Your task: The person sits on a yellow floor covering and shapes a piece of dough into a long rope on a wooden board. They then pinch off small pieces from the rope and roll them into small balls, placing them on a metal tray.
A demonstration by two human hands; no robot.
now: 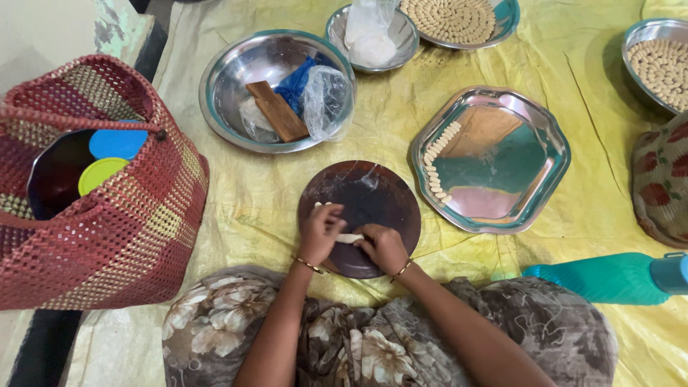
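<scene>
A round dark wooden board (373,193) lies on the yellow sheet in front of me. My left hand (320,231) and my right hand (382,247) meet at the board's near edge, both pinching a pale strip of dough (350,238) between them. A small pale bit of dough (322,205) lies on the board just beyond my left hand. To the right sits a scalloped steel tray (532,154) with a curved row of small dough pieces (436,163) along its left rim.
A steel bowl (229,79) holds a wooden piece, blue plastic and a clear bag. Farther back stand a small bowl with a white bag (370,32) and plates of shaped dough pieces (451,18), (663,64). A red woven basket (107,208) stands at left, a teal bottle (609,278) at right.
</scene>
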